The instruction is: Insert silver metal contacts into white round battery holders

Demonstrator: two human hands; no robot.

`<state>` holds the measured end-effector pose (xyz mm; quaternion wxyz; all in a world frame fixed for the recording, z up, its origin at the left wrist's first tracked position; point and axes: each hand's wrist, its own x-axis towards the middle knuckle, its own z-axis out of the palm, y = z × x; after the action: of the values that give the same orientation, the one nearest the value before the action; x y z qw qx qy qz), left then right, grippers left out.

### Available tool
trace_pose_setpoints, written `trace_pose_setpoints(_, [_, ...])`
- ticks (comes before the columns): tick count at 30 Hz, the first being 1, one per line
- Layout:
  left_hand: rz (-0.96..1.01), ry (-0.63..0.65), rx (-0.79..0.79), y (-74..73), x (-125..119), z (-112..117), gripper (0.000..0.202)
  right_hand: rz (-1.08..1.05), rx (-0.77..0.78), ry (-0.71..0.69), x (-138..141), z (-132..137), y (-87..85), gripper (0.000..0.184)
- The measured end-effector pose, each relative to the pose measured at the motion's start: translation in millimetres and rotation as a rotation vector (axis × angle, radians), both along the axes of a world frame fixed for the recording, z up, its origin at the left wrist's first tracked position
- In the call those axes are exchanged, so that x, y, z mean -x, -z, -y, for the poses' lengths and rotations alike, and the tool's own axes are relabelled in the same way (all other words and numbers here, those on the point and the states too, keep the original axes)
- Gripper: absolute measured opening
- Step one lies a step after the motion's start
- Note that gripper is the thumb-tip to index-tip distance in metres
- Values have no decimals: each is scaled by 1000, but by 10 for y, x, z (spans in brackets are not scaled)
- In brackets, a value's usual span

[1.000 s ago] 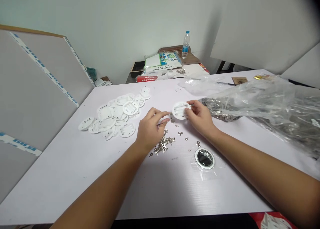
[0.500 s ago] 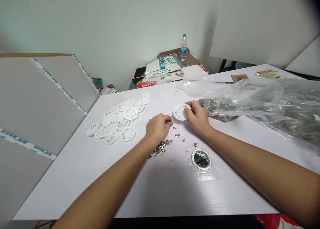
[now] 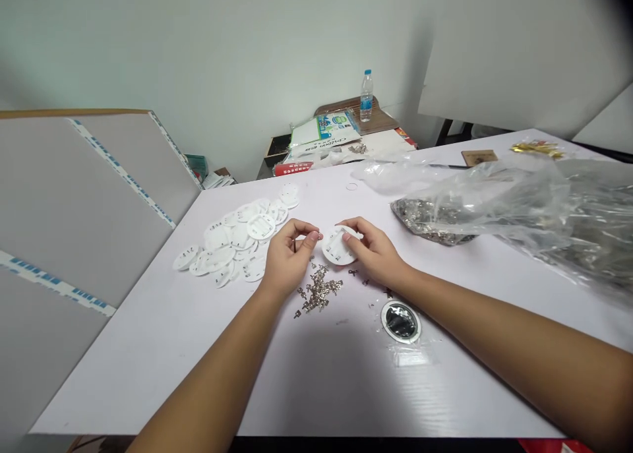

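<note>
My right hand (image 3: 374, 250) is closed on a white round plastic cover (image 3: 336, 248), thumb on its molded face and fingers behind the rim. Just left of that cover, my left hand (image 3: 291, 254) pinches a tiny metal clip (image 3: 319, 235) between thumb and forefinger; the fingers hide most of it. A heap of small silvery metal clips (image 3: 319, 291) lies on the table below both hands, and a few loose ones are scattered under my right hand. To the left, several more white round covers (image 3: 217, 242) lie in an overlapping pile.
A round dark disc with a white rim (image 3: 401, 321) lies on clear plastic near my right forearm. At the right a large clear plastic bag (image 3: 524, 202) holds many metal pieces. A water bottle (image 3: 366, 97) stands at the back; a grey panel (image 3: 64, 196) leans along the left.
My right hand has brought the white cover left and nearer to me. The left hand has shifted left and turned, uncovering more of the clip heap.
</note>
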<state>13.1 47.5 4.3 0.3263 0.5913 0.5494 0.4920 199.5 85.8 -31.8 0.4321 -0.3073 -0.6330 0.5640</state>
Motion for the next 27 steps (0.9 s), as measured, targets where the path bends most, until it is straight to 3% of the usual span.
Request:
trace_pose_setpoints(3, [57,25,27,54,2,29,26,59,-36,-58,17,44,-20,29])
trace_pose_setpoints(7, [58,35,82,72,5,71,27,223,-209,24,-12,33,-39,35])
trace_pose_setpoints(10, [100,3,105,78,2,91,25,224,-193,39,-25,28,-39,43])
trace_pose_setpoints(14, [157,-33,154,103,6,86,25,274,-164,47,-41,22,-29,36])
trace_pose_setpoints(18, [149,-19,154,110,2,92,26,301,-246,-5,-57,13,-54,34])
trace_pose_setpoints(23, [139,15,177,80,-29,135,27,245,-82,-132,-56,31,-78,40])
trace_pose_setpoints(27, [124,-33,200,77,-19,134,28,257,-34,-76,-54,22,-50,39])
